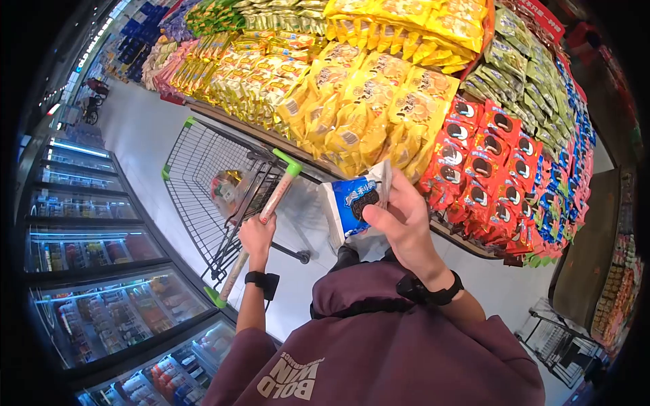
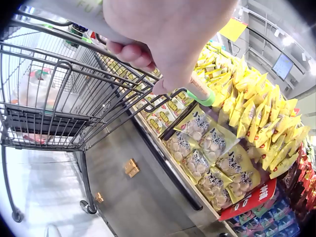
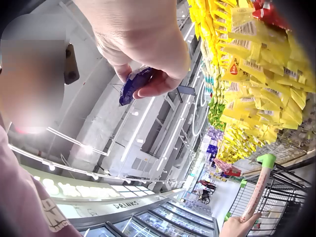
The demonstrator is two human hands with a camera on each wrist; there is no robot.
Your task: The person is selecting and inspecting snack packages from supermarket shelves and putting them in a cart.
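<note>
My right hand (image 1: 412, 233) holds a blue and white cookie packet (image 1: 357, 196) up in front of my body, its thumb across the front and its fingers behind. A dark sandwich cookie is pictured on it. From the side, in the right wrist view, the packet (image 3: 134, 85) looks thin between thumb and fingers. Curled round the shopping cart's handle (image 1: 281, 193) is my left hand (image 1: 257, 235). The cart (image 1: 203, 159) stands at my left and carries a clear bag of goods (image 1: 229, 189).
Heaped yellow snack bags (image 1: 369, 101) and red cookie packets (image 1: 484, 159) fill a display right ahead. Glass-topped freezers (image 1: 101, 247) line the left side. Another cart (image 1: 558, 348) stands at the lower right. Small orange-brown pieces (image 2: 132, 168) lie low beside the display.
</note>
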